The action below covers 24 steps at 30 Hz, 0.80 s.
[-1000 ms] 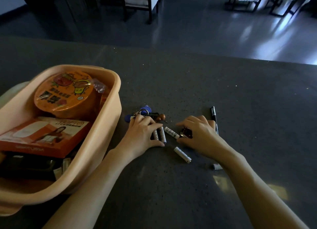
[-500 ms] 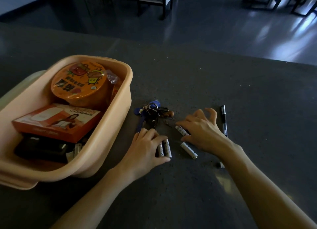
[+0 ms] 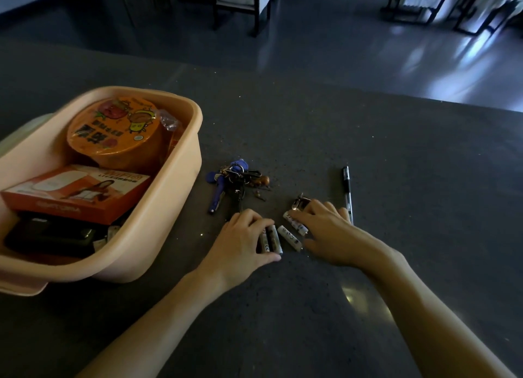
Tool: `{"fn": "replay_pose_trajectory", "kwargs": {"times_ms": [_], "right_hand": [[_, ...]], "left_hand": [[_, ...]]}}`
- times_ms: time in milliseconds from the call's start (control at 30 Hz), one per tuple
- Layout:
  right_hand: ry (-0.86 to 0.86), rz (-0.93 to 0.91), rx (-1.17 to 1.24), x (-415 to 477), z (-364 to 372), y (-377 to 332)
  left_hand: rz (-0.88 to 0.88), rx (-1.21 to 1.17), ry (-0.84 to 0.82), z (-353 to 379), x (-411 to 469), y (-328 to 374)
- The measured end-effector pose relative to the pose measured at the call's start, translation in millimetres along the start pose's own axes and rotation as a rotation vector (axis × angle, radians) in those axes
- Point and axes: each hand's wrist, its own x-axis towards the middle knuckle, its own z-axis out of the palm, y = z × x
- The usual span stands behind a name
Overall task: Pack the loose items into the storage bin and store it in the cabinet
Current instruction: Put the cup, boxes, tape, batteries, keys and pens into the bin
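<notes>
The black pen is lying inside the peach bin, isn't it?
No. The black pen lies on the dark countertop, just right of the right hand, outside the peach bin. The head view shows it.

Batteries (image 3: 288, 237) are crowding the gap between my left hand (image 3: 243, 241) and right hand (image 3: 325, 230). Keys (image 3: 237, 179) are lying just beyond, the pen (image 3: 348, 193) is flanking my right, and the bin (image 3: 195, 139) wall is rising at my left. Open counter (image 3: 311, 122) is stretching past the keys and pen.
</notes>
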Motion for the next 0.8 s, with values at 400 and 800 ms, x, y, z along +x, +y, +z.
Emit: {"fn": "replay_pose_trajectory", "kwargs": {"times_ms": [400, 800], "right_hand": [[-0.055, -0.156, 0.241, 6.1, 2.8, 0.0], [0.092, -0.163, 0.252, 7.0, -8.6, -0.7]], "left_hand": [[-0.080, -0.123, -0.021, 0.2, 1.1, 0.6], [-0.038, -0.037, 0.013, -32.8, -15.1, 12.1]]}}
